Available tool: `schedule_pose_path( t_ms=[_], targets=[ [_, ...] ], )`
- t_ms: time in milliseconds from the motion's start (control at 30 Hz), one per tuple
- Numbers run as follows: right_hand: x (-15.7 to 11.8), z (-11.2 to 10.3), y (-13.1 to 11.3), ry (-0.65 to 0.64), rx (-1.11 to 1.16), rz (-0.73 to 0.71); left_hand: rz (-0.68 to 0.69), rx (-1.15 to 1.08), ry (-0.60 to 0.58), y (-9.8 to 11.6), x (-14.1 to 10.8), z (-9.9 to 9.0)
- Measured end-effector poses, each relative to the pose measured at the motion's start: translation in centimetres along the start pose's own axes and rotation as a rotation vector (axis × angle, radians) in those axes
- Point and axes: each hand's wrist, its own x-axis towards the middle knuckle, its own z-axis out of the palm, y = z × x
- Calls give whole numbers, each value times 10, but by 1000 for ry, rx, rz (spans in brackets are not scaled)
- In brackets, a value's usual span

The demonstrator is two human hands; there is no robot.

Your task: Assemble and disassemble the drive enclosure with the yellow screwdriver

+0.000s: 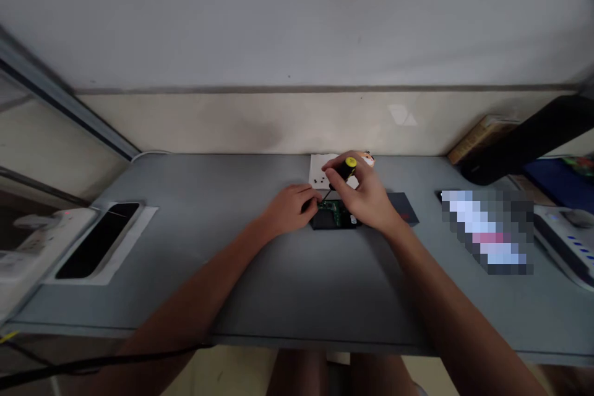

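A screwdriver (341, 174) with a black handle and yellow end cap is gripped in my right hand (367, 193), tilted so its thin shaft runs down toward the left. Its tip meets the upper left of an open black electronic device (325, 224), where a green circuit board (342, 213) shows inside. My left hand (293, 209) has its fingers curled and closed at the device's upper left corner, close to the screwdriver tip. Behind the device lies a white sheet (316, 166) with several small dark screws (319, 181) on it, partly hidden by my right hand.
A dark flat panel (403, 207) lies right of the device. Left on the grey table (250, 297) are a phone (99, 241) on white paper and a power strip (46, 235). To the right are a blurred-out screen (485, 232), another power strip (568, 238) and a long black object (524, 139).
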Motion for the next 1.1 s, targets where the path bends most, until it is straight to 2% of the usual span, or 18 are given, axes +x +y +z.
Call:
schedule_pose_path(
  t_ms=[167,333,633,867,1100],
  targets=[
    [1,9,11,-20,361,145,39,-3,-2,0,1,0],
    [0,16,13,82,520,107,31,-15,7,1,2,0],
    [2,14,8,163,517,129,48,-49,35,-1,1,1],
    [3,13,10,150,708,99,75,-14,51,-2,1,3],
    [1,17,8,79,744,66,65,40,51,3,1,3]
  ],
)
